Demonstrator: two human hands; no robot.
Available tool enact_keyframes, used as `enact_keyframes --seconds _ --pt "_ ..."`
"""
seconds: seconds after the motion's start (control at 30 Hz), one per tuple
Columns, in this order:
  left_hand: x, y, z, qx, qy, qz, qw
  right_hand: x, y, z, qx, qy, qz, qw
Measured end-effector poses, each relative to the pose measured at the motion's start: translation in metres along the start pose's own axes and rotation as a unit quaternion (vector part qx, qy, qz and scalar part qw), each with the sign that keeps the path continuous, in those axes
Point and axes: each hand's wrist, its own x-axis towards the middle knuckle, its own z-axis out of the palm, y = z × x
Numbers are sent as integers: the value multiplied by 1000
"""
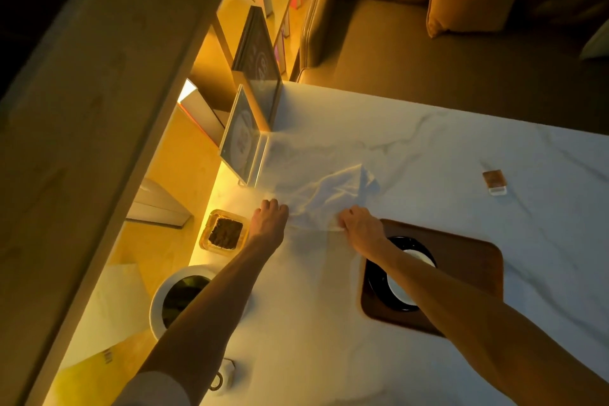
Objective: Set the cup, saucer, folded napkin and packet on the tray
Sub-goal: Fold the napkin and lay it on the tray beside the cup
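— Hands first: what are they doing?

— Both are lying on the white marble-veined surface (428, 155), working at the crumpled white cloth napkin (329, 194). The left hand (268, 219) is pressing its curled fingers onto the napkin's near left edge. The right hand (357, 224) is pinching the near right edge, fingers closed on the cloth.

— Is the napkin sitting on the tray?

— No, it is lying loose and rumpled on the surface, just beyond the dark brown wooden tray with rounded corners (474, 254). The tray is sitting to the right, and the right forearm is crossing over it.

— And the cup and saucer?

— The round black saucer (410, 244) is resting inside the tray, with the white cup (400, 287) standing on it. The forearm is hiding part of both.

— The packet?

— The small brown and white packet (494, 182) is lying flat on the surface, well apart from the tray, toward the far right.

— Anything else around?

— A square yellow glass dish with dark crumbly contents (224, 232) is sitting by the left wrist at the surface's left edge. Near it a round white pot holding something dark green (178, 300) is showing under the left forearm. Two framed sign cards (250, 128) are standing at the far left corner, and a brown leather sofa (395, 10) is facing the surface beyond.
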Motion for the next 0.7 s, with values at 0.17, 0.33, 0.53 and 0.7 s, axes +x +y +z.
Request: enact_keyframes --seconds 0.17,0.33,0.53,0.7 --pt "-21 8 -14 -42 13 -5 999 -20 2 -16 52 21 2 998" --pt "-49 10 -45 -61 66 26 996 -55 11 -54 209 53 21 976" --pt "-95 22 -110 -145 152 26 977 -110 30 -117 306 142 23 941" --pt "-143 46 -164 -191 198 57 960 -163 41 -170 357 220 -10 908"
